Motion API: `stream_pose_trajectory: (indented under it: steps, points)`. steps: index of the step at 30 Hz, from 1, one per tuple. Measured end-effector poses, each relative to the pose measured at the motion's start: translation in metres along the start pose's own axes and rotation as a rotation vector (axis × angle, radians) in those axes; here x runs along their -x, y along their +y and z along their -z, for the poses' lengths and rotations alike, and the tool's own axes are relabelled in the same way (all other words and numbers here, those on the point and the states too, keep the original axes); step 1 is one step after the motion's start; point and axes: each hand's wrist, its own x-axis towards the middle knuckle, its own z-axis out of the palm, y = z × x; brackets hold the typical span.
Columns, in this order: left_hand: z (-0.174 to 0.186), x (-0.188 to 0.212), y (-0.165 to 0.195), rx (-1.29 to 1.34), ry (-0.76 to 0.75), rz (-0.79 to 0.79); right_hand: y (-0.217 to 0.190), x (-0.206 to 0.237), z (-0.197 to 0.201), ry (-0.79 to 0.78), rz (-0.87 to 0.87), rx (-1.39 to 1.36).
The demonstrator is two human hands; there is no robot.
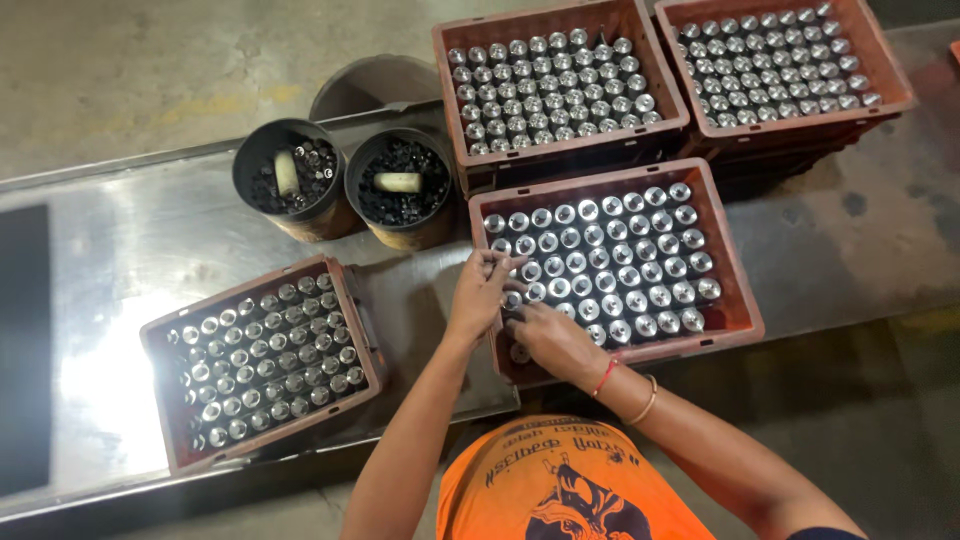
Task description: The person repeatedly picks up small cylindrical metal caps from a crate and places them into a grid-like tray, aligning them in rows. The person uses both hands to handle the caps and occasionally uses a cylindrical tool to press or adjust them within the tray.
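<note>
Steel bench point(150, 240) — both hands, left hand point(482, 290), right hand point(545, 335), in crate point(735, 285); grips unclear.

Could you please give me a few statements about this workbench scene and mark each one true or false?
1. Both hands are at the near-left corner of the middle crate. True: the left hand and right hand touch the metal cylinders there.
2. Five crates are on the table. False: there are four, including the left crate and two at the back.
3. The two black pots stand to the right of all the crates. False: they stand between the left crate and the others.
4. Each pot holds a pale cylinder on dark small parts. True.
5. The right wrist is bare. False: it wears a red thread and a bangle.
</note>
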Motion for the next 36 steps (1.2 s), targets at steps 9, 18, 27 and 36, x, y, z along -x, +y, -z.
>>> stream_pose_trajectory:
  steps: [9, 18, 27, 36]
  points:
    - [0.004, -0.002, 0.0, -0.162, -0.043, 0.083, 0.008, -0.018, 0.006, 0.116, -0.22, -0.224]
    - [0.012, -0.011, 0.004, -0.233, -0.419, 0.066, 0.046, -0.011, 0.043, 0.243, -0.123, -0.432]
    - [0.013, -0.02, 0.015, -0.258, -0.433, 0.17, 0.051, -0.005, 0.031, 0.187, -0.244, -0.307]
    - [0.001, -0.022, 0.002, 0.071, -0.36, 0.002, 0.025, -0.006, 0.017, -0.015, -0.161, -0.086]
